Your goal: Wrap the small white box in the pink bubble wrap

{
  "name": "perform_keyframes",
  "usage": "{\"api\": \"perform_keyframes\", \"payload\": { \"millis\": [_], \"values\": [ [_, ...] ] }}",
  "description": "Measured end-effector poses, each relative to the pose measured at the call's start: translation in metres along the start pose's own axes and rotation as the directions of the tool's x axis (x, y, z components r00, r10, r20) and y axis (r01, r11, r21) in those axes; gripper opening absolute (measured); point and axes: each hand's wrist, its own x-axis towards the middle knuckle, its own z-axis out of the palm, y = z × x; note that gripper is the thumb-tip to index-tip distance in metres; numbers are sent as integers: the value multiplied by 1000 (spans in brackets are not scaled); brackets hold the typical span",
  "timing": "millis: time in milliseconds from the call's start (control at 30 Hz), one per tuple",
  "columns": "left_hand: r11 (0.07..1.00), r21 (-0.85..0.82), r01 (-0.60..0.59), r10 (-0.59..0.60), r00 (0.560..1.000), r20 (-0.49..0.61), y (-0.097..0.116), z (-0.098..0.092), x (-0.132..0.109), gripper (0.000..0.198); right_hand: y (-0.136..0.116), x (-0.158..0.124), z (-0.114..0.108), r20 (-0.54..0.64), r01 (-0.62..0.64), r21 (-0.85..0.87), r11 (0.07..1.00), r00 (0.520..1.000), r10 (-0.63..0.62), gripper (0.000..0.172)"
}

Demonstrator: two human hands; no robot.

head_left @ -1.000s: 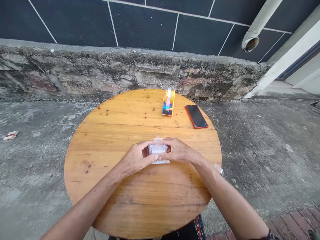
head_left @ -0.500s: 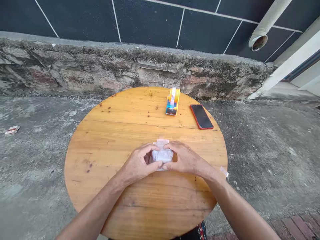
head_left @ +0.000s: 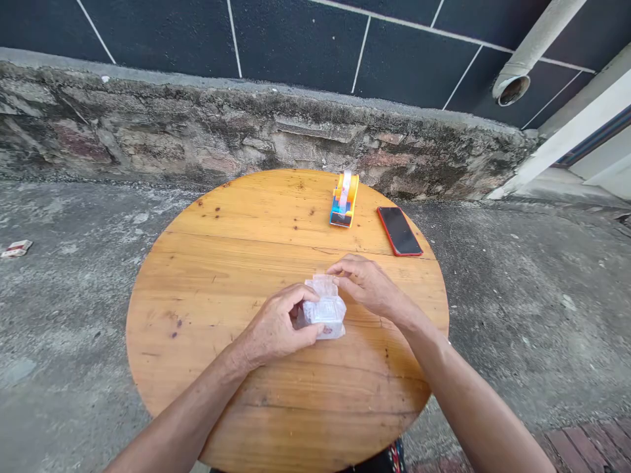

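A small box-shaped package [head_left: 324,312] in whitish, see-through plastic wrap lies on the round wooden table [head_left: 221,263]. My left hand [head_left: 283,318] grips its left side, thumb at the near edge and fingers over the top. From the package's far side a flap of the wrap [head_left: 324,284] spreads out over the tabletop. My right hand [head_left: 365,284] is at the flap's far right corner, its thumb and forefinger closed on the edge. How firmly they pinch is hard to make out.
A yellow and blue tape dispenser [head_left: 344,200] with a roll of tape stands near the far table edge. Right of it lies a phone [head_left: 399,231] in a red case. Behind the table runs a low stone ledge [head_left: 197,138] below a dark tiled wall.
My right hand has left the package's right side and moved up to the flap's far corner. My left hand keeps its hold. The view has shifted slightly.
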Motion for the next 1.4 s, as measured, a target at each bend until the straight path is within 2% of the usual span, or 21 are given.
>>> {"api": "perform_keyframes", "payload": {
  "millis": [133,400,567,733,933,1000,1100,1267,1400],
  "values": [
    [1000,-21,11,-11,1000,-1,1,0,0,27,10,14,14,-17,65,-100,993,998,-67,19],
    [997,-50,58,-58,998,10,-1,1,2,27,14,22,19,87,86,-129,988,993,-75,12],
    [978,-101,181,-179,983,35,-1,1,4,28,23,28,24,118,124,-78,989,986,-115,15],
    [922,-202,330,-313,943,111,-5,0,8,33,31,32,28,151,127,-12,992,981,-124,15],
    [850,-336,405,-351,912,211,-10,-2,14,32,33,33,29,139,83,3,997,987,-82,11],
    [846,-329,420,-361,905,225,-11,-2,16,33,34,34,29,164,86,-2,996,983,-85,8],
    [857,-292,424,-370,902,224,-14,-4,18,33,35,35,27,193,120,15,993,974,-120,14],
    [885,-203,420,-375,899,226,-14,-6,22,37,33,29,14,95,82,116,990,991,-94,19],
    [917,-121,381,-355,915,190,-10,-9,27,36,34,23,6,35,-10,123,992,999,6,18]
  ]
}}
